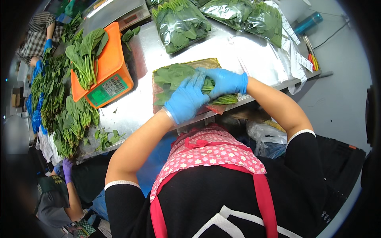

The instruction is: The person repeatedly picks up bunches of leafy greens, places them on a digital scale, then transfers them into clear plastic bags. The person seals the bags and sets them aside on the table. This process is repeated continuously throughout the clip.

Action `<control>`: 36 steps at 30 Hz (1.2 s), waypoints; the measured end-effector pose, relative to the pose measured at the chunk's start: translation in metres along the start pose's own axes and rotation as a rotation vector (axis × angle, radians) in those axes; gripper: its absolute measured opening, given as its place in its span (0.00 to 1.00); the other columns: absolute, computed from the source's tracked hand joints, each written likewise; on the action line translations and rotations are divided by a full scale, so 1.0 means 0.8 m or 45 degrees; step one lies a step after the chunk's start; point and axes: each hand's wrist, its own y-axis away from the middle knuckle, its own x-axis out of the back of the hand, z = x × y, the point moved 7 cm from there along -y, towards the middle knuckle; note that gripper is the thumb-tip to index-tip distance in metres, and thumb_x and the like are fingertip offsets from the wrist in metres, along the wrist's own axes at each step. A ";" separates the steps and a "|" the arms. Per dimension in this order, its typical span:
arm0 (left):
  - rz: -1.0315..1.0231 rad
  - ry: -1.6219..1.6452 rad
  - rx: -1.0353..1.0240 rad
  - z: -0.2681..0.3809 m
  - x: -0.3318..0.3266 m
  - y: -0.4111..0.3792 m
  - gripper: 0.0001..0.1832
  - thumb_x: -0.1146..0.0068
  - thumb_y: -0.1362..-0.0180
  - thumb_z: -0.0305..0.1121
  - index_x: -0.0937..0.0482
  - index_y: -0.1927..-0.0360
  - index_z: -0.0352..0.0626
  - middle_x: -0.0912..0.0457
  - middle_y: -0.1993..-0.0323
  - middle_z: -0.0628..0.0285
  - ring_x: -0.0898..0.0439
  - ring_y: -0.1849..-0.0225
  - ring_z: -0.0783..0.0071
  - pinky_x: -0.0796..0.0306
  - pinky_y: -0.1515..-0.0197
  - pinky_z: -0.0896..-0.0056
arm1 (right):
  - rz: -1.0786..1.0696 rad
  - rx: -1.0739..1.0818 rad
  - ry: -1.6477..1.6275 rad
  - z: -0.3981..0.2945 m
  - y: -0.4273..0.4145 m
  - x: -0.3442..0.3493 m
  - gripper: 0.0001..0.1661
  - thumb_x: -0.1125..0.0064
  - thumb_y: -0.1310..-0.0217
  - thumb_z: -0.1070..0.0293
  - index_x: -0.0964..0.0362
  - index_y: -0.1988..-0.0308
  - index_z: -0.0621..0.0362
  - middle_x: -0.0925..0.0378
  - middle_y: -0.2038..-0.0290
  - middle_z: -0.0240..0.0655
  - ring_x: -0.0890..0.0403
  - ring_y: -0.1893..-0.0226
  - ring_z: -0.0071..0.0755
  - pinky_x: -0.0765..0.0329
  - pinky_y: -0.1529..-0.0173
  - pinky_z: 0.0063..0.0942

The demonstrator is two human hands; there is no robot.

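Note:
Both my hands wear blue gloves and meet over a bunch of leafy greens point(175, 74) at the table's front edge. My left hand point(189, 99) lies across the middle of the bunch, fingers pointing away from me. My right hand point(224, 81) curves around its right part, its fingertips touching the left fingers. Cut stems point(224, 99) stick out to the right below the right hand. Under the bunch is a flat yellow-and-red plastic-like sheet point(205, 63), perhaps a stack of bags; its exact kind is hard to tell. The palms hide the bunch's middle.
An orange digital scale point(114, 56) holding loose greens point(86, 56) stands left. Beyond it are heaped greens point(53, 89). Filled clear bags point(181, 29) lie at the back. Label strips point(293, 65), scissors point(312, 61) and a blue bottle point(308, 23) are right. Two co-workers are at left.

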 end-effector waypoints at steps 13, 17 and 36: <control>-0.229 0.110 0.125 -0.015 0.007 -0.017 0.13 0.38 0.53 0.37 0.23 0.63 0.47 0.31 0.41 0.42 0.27 0.46 0.48 0.35 0.46 0.52 | 0.038 -0.366 -0.059 0.044 -0.079 0.042 0.17 0.40 0.51 0.74 0.20 0.57 0.58 0.18 0.60 0.46 0.18 0.57 0.44 0.23 0.50 0.33; -0.216 0.181 0.210 -0.024 0.000 -0.023 0.14 0.36 0.56 0.35 0.23 0.64 0.45 0.28 0.44 0.45 0.26 0.49 0.48 0.33 0.51 0.55 | 0.323 -0.061 0.052 0.010 -0.037 0.019 0.15 0.43 0.48 0.75 0.20 0.58 0.56 0.19 0.64 0.47 0.19 0.62 0.49 0.22 0.55 0.36; -0.591 0.638 0.454 -0.082 -0.018 -0.057 0.52 0.20 0.71 0.45 0.32 0.40 0.34 0.20 0.50 0.46 0.22 0.47 0.53 0.31 0.41 0.62 | 0.823 -0.517 -0.068 0.021 0.156 0.072 0.14 0.33 0.47 0.58 0.19 0.69 0.58 0.21 0.75 0.38 0.21 0.74 0.32 0.25 0.65 0.29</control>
